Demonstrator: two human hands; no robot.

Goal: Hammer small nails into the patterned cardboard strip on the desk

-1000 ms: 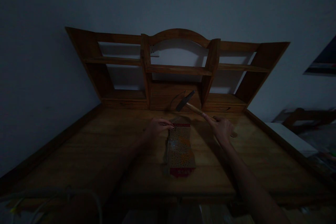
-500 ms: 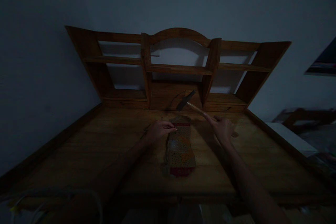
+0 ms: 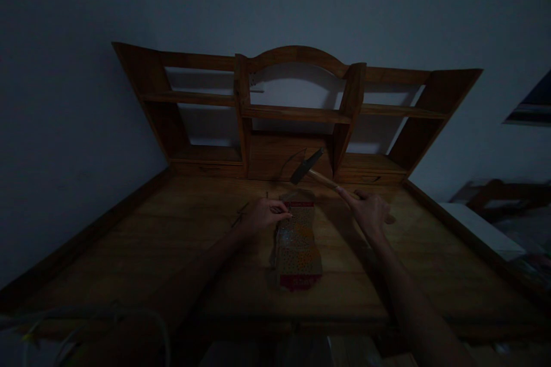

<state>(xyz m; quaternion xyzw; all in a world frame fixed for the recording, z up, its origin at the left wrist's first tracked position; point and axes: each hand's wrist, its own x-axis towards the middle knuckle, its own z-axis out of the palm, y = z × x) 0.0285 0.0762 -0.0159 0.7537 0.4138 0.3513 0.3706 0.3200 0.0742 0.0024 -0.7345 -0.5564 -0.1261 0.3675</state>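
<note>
My right hand grips the wooden handle of a hammer, whose dark metal head is raised up and to the left, above the back of a cardboard piece. Orange print, red bands and many small dark dots cover that cardboard, which lies flat on the wooden desk. Over its upper left part, my left hand has thumb and forefinger pinched together. Whatever is in the pinch is too small and dark to make out. Thin dark nail-like pieces lie beside the left hand.
A wooden shelf unit with several compartments rises along the back of the desk. Raised wooden edges run along the sides. A pale cable-like loop is at the lower left. A white surface stands beyond the right edge.
The view has shifted slightly. Both hands keep nearly the same places, with the hammer still raised and the left fingers still pinched at the cardboard.
</note>
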